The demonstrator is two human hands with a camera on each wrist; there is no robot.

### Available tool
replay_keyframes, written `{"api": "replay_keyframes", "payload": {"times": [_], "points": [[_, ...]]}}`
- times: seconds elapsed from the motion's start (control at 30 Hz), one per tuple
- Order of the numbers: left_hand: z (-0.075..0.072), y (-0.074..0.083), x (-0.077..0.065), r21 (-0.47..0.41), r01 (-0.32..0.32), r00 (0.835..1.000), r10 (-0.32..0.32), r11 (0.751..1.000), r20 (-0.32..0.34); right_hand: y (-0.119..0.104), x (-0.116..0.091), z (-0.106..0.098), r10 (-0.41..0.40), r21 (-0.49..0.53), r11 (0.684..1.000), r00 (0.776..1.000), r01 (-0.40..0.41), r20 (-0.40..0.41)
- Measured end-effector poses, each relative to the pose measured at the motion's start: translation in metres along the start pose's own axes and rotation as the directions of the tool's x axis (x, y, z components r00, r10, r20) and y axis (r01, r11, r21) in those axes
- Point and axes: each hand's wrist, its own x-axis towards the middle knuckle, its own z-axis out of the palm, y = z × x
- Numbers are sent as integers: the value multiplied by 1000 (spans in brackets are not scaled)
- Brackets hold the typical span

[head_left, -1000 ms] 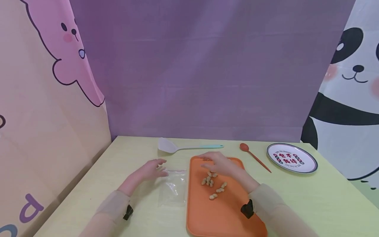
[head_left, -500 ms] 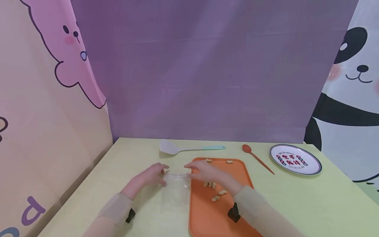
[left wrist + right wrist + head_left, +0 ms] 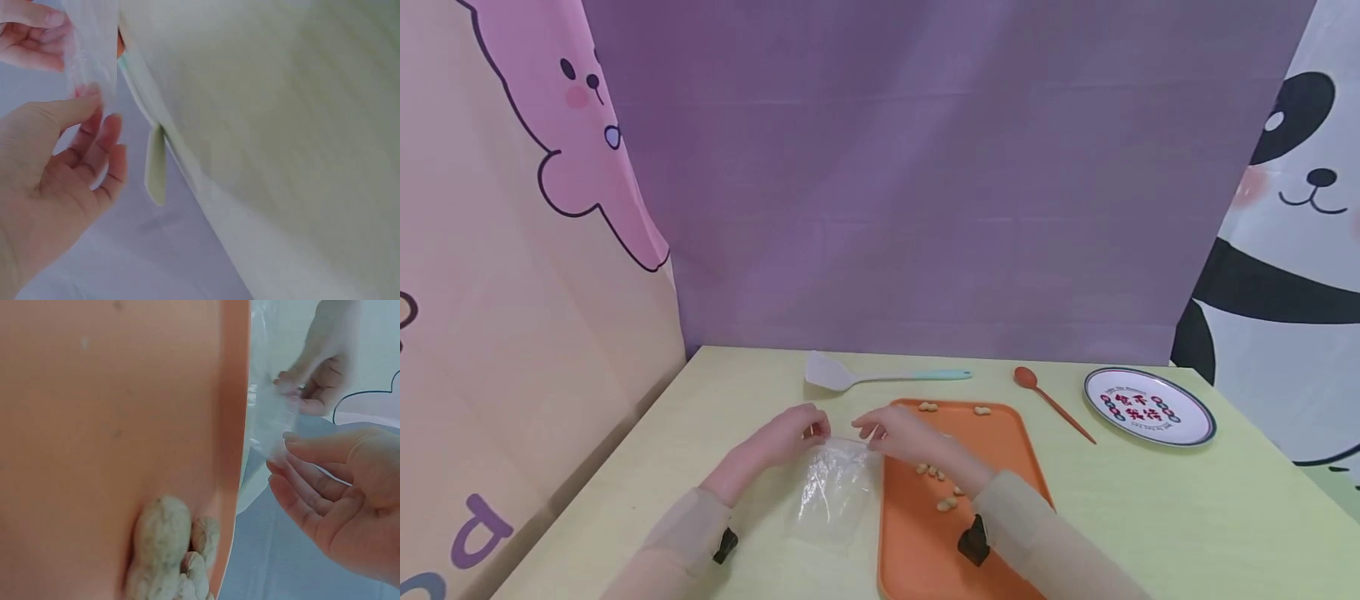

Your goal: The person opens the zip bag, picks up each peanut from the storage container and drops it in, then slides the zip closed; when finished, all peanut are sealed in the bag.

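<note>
A clear zip bag (image 3: 831,504) lies between both hands, its top edge lifted toward them and its body slanting down to the table. At its top left corner, my left hand (image 3: 788,435) pinches the edge between thumb and fingers. The right hand (image 3: 904,433) reaches in over the tray's side and holds the top right corner; in the right wrist view its thumb and fingers (image 3: 300,481) lie on either side of the film. Unshelled peanuts (image 3: 947,503) lie on the orange tray (image 3: 917,558), some hidden under the right forearm.
Behind the hands lies a spatula (image 3: 831,372) with a pale green handle. A red-brown spoon (image 3: 1025,377) and a white printed plate (image 3: 1150,433) are farther right. The tray's raised left rim runs right beside the bag. A purple cloth (image 3: 880,183) hangs behind the table.
My right hand has moved left from over the tray to the bag's top right corner. The left hand has closed on the other corner, and the bag's top has risen.
</note>
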Motion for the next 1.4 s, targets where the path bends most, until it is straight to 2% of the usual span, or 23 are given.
{"api": "replay_keyframes", "payload": {"times": [0.13, 0.23, 0.37, 0.43, 0.53, 0.63, 0.83, 0.93, 1.2, 1.3, 1.4], "points": [[-5, 6, 0, 41, -42, 995, 46, 998, -84, 2, -2, 2, 42, 39, 998, 998, -40, -45], [-6, 11, 1, 64, -19, 985, 30, 998, -169, 3, -3, 3, 51, 74, 996, 996, -46, -72], [-3, 19, 5, 20, 82, 957, -73, 996, -280, 0, -4, 1, 55, 97, 994, 992, -44, -110], [-1, 23, 8, -39, 131, 937, -136, 991, -323, -2, -4, 1, 59, 101, 994, 988, -45, -143], [1, 28, 11, -151, 169, 911, -213, 974, -354, -4, -4, 0, 73, 91, 994, 979, -57, -191], [4, 31, 13, -241, 185, 904, -262, 953, -338, -5, -4, 0, 99, 106, 991, 972, -78, -212], [8, 38, 14, -342, 192, 933, -280, 920, -227, -6, -7, 1, 117, 142, 986, 965, -85, -234], [10, 41, 16, -369, 195, 939, -282, 909, -199, -6, -8, 1, 119, 153, 985, 964, -84, -240], [10, 45, 19, -453, 211, 934, -316, 866, -169, -6, -10, 1, 172, 222, 967, 959, -121, -224], [11, 43, 20, -471, 200, 938, -307, 859, -162, -5, -11, 0, 189, 246, 960, 958, -134, -217], [11, 41, 20, -472, 182, 949, -280, 863, -147, -3, -12, -1, 197, 257, 957, 956, -138, -217]]}}
